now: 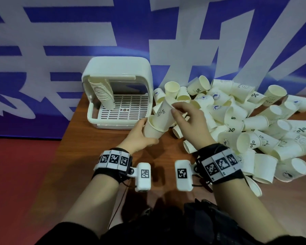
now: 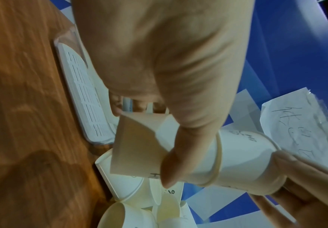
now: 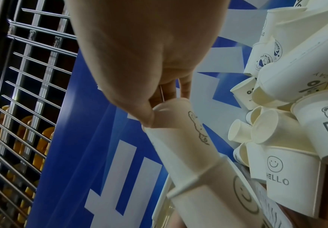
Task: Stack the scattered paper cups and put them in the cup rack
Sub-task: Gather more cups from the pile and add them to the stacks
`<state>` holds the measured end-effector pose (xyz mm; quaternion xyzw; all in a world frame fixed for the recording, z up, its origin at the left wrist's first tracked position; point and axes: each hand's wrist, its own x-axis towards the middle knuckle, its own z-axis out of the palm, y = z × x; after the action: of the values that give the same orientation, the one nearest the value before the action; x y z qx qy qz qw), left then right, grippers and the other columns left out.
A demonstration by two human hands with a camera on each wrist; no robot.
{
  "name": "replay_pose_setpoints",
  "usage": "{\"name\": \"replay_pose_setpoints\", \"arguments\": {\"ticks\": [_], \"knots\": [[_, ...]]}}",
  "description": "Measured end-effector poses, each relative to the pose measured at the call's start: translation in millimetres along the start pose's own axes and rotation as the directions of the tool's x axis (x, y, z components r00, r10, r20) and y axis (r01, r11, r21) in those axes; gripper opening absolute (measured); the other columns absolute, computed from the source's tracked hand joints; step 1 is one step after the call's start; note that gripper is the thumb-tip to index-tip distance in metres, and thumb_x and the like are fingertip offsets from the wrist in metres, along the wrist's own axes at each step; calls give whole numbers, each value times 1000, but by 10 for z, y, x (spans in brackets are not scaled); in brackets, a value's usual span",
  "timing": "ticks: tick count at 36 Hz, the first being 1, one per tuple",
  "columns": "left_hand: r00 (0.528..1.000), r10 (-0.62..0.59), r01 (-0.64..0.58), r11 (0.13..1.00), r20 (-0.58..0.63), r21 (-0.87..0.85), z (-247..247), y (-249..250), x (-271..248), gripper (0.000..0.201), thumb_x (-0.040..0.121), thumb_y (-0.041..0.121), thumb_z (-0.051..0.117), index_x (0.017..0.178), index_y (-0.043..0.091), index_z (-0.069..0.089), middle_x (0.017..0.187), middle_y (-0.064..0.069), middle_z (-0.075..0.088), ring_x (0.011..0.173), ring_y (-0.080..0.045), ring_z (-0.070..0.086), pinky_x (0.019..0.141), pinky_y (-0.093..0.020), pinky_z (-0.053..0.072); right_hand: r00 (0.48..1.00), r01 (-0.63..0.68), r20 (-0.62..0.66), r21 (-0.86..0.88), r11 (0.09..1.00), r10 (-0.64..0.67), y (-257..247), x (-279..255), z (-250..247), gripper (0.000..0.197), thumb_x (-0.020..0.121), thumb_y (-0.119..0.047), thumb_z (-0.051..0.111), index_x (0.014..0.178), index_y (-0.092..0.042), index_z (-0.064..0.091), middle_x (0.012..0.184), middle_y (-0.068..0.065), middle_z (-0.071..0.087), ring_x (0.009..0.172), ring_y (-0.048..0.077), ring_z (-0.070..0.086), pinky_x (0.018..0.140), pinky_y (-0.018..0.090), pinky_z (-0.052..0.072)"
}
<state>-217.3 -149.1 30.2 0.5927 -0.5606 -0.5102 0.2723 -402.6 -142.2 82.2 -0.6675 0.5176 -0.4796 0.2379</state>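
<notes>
Cream printed paper cups (image 1: 256,121), white cup rack (image 1: 117,82), brown table (image 1: 88,156)

White cup rack (image 1: 118,75) open-fronted with a slotted floor, a leaning stack of nested cups (image 1: 102,92) inside on its left, a sprawling heap of loose paper cups (image 1: 246,121) right of the rack, two nested cups (image 1: 159,121) tilted just before its right front corner
</notes>
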Motion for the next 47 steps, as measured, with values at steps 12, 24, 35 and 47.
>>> {"name": "replay_pose_setpoints", "arguments": {"ticks": [12,24,35,47], "knots": [[997,76,-73,987,17,-146,45,76,-33,77,73,9,81,135,29,39,122,4,56,102,-6,56,63,-10,49,974,26,227,-19,999,-21,-21,-59,99,17,90,-9,61,103,-4,70,96,1,69,88,-4,51,77,3,37],[994,86,-97,979,-64,-181,-201,-12,8,71,73,9,80,130,31,43,115,10,58,99,-2,58,71,-13,51,909,74,414,-54,996,-45,5,59,402,24,92,-16,59,113,-10,69,103,3,70,97,8,59,89,16,42],[991,93,-113,967,-96,-226,-698,-160,146,79,76,1,77,141,19,37,124,3,57,107,-6,57,80,-11,48,867,83,497,-101,991,-22,-163,325,890,28,89,-12,60,117,-11,66,108,6,69,96,9,56,84,18,37],[928,53,-171,940,-369,-296,-1509,-211,299,18,93,15,59,104,29,64,109,7,66,106,-10,60,97,-32,47,895,212,424,-134,968,-137,-245,674,1584,20,86,-4,60,103,-5,70,97,11,70,93,29,63,85,31,44]]}}
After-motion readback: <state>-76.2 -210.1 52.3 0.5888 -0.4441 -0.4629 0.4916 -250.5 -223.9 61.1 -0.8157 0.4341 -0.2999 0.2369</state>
